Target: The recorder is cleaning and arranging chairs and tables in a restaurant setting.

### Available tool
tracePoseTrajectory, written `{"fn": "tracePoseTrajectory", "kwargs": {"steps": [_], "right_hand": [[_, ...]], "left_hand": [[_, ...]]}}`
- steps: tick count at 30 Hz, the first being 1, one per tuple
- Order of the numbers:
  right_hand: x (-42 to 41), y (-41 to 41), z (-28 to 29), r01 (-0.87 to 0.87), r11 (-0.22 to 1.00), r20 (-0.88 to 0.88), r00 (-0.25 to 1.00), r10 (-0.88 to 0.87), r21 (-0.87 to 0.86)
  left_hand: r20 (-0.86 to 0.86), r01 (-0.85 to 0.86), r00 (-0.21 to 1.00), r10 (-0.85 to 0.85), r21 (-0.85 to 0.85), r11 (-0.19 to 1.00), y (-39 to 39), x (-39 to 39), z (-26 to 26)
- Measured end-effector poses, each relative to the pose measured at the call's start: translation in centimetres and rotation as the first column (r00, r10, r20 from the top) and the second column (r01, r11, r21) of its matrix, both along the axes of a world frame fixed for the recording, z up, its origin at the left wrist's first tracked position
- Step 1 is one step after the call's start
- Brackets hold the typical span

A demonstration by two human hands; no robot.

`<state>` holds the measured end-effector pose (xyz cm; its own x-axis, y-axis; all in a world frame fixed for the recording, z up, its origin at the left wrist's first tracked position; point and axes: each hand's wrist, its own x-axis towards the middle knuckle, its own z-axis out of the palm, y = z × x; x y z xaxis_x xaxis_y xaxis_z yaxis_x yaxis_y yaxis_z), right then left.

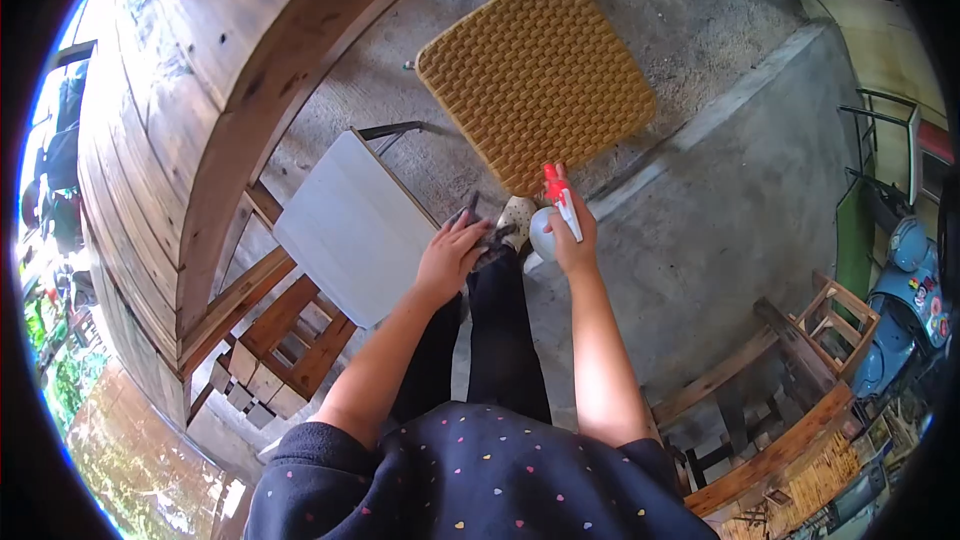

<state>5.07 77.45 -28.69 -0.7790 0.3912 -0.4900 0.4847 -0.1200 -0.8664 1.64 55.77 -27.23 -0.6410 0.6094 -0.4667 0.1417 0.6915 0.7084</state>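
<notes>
My right hand (pixel 576 232) grips a spray bottle (pixel 541 232) with a translucent body and a red-and-white trigger head, its red nozzle towards the woven seat. My left hand (pixel 450 251) has a dark crumpled cloth (pixel 491 240) under its fingers, beside the right corner of a stool with a flat pale-grey top (pixel 356 229). Just beyond both hands lies a square, tan woven seat (pixel 536 79), its near corner close to the nozzle. A dotted light shoe (pixel 517 217) shows between my hands.
A large wooden plank table (pixel 247 90) curves along the left. Below it is a brown wooden stool (pixel 292 337). A raised concrete edge (pixel 705 116) crosses the floor. At right are wooden furniture (pixel 772 450), a small wooden stool (pixel 836 322) and a blue scooter (pixel 911 292).
</notes>
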Motion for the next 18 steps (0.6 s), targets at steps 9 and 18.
{"fn": "tracePoseTrajectory", "kwargs": {"steps": [9,18], "right_hand": [[8.8,-0.7,7.9,0.273,0.950,-0.167,0.954,-0.248,0.152],[21.2,4.5,16.2,0.210,0.909,0.080,0.964,-0.255,0.359]], "left_hand": [[0.254,-0.526,0.819,0.514,-0.025,0.850,-5.1,4.1,9.9],[0.123,-0.797,0.603,0.788,0.057,0.601,-5.2,4.2,21.9]]}}
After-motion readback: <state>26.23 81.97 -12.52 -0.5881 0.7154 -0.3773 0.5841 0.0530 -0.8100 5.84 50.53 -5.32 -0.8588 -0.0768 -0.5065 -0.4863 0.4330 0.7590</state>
